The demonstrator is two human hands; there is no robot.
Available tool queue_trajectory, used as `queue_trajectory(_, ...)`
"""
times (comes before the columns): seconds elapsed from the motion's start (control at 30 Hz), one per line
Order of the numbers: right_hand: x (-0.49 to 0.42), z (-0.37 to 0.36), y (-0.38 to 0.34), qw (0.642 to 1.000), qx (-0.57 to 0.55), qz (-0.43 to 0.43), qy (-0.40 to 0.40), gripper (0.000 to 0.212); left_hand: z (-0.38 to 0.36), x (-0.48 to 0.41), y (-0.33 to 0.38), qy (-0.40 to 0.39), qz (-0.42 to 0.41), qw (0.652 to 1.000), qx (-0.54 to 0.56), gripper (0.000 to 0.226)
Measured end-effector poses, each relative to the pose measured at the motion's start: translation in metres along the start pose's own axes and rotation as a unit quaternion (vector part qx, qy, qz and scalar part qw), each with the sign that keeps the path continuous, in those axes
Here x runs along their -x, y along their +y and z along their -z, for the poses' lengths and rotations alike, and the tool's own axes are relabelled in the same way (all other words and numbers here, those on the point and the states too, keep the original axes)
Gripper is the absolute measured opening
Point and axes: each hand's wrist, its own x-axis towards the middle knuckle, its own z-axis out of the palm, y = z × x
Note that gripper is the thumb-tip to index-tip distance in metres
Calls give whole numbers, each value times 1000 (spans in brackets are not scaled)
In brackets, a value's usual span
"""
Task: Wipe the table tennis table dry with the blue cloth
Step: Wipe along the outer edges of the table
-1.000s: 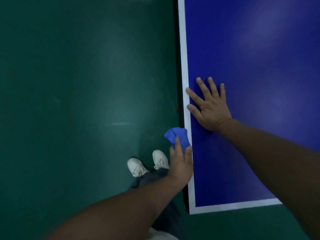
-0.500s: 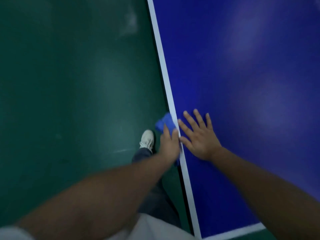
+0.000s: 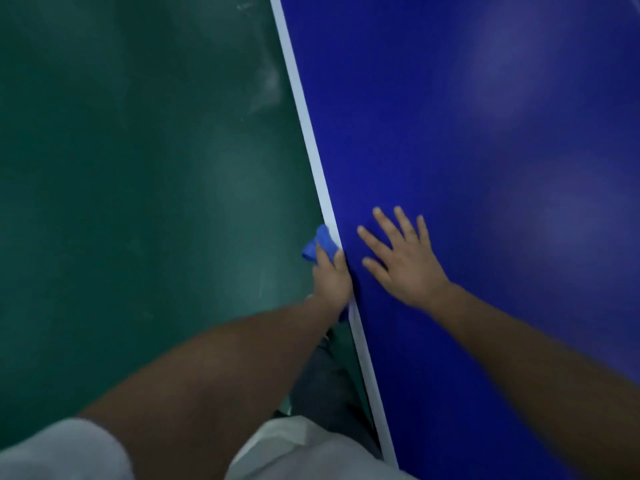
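The blue table tennis table [image 3: 485, 168] fills the right side, with a white line [image 3: 304, 123] running along its left edge. My left hand [image 3: 332, 278] grips the bunched blue cloth [image 3: 320, 245] against that edge, its thumb on the white line. Most of the cloth is hidden under the hand. Just to the right, my right hand [image 3: 403, 261] lies flat on the tabletop with its fingers spread.
Green floor [image 3: 138, 168] covers the left half, with pale scuff marks near the top. My dark trouser leg [image 3: 329, 386] stands close beside the table edge, and my white shirt shows at the bottom.
My left hand has slid the cloth forward along the table's left edge, and my right hand has moved along the tabletop with it. The table's near corner and my shoes have left view.
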Motion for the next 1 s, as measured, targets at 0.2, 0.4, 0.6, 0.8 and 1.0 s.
queue_trajectory(0.2,-66,3,8,997,-1,-62,-35,60,12,-54,44,11,-3,1000,-18,58)
queue_trajectory(0.4,-67,-7,8,997,-11,-66,-39,63,0,22,5,10,12,1000,0,56)
queue_trajectory(0.6,-69,-10,9,998,-11,-63,-28,61,5,-22,15,-5,-19,1000,2,57)
queue_trajectory(0.8,-70,-5,7,996,8,-70,-63,61,19,-108,70,-8,-19,1000,18,59)
queue_trajectory(1.0,-71,3,8,992,-4,-72,-108,63,25,-151,105,5,-25,999,39,60)
